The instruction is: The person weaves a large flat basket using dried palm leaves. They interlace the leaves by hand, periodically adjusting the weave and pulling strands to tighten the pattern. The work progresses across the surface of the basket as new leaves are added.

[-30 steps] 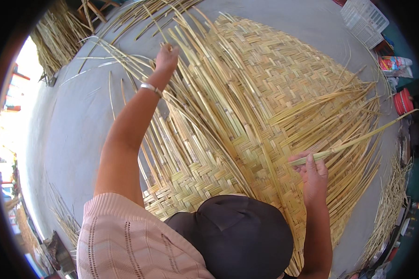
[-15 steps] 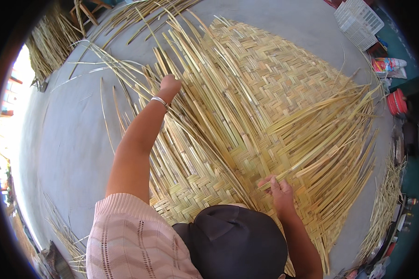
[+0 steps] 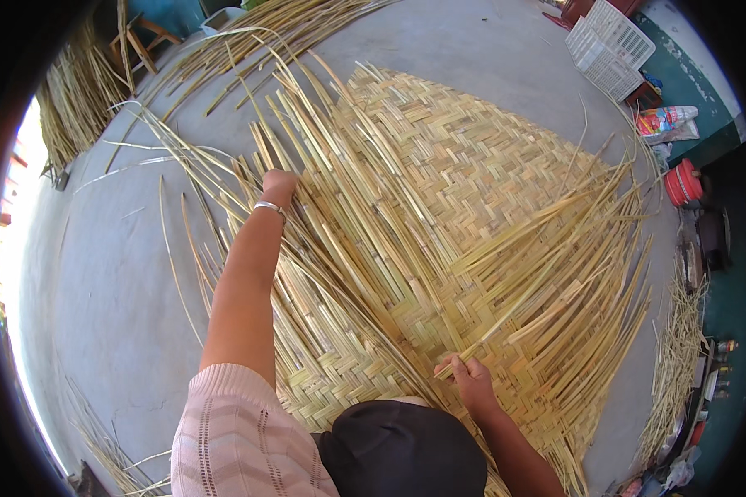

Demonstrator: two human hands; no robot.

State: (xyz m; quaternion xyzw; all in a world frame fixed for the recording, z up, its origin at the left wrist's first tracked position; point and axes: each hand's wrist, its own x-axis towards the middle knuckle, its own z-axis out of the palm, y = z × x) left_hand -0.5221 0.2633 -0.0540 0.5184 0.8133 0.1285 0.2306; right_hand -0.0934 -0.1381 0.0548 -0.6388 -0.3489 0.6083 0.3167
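Note:
A large woven mat (image 3: 472, 157) of pale yellow bamboo strips lies on the grey concrete floor (image 3: 116, 298). Long loose strips (image 3: 348, 207) fan out from its unfinished edge toward me. My left hand (image 3: 278, 185), a silver bangle on the wrist, is stretched out and closed on loose strips at the mat's left side. Close to my body, my right hand (image 3: 471, 378) pinches the near end of one strip (image 3: 514, 319) that runs up to the right. My black cap (image 3: 402, 451) hides the nearest part of the weave.
A white plastic crate (image 3: 609, 45) stands at the back right, with a red container (image 3: 682, 182) and a bright packet (image 3: 667, 120) by the green wall. Bundles of strips (image 3: 66, 124) and a wooden stool (image 3: 141, 41) sit far left. Straw scraps (image 3: 680, 356) litter the right.
My left hand has drawn back from the far strips toward me. My right hand has moved from the right side in toward the centre, still on a strip.

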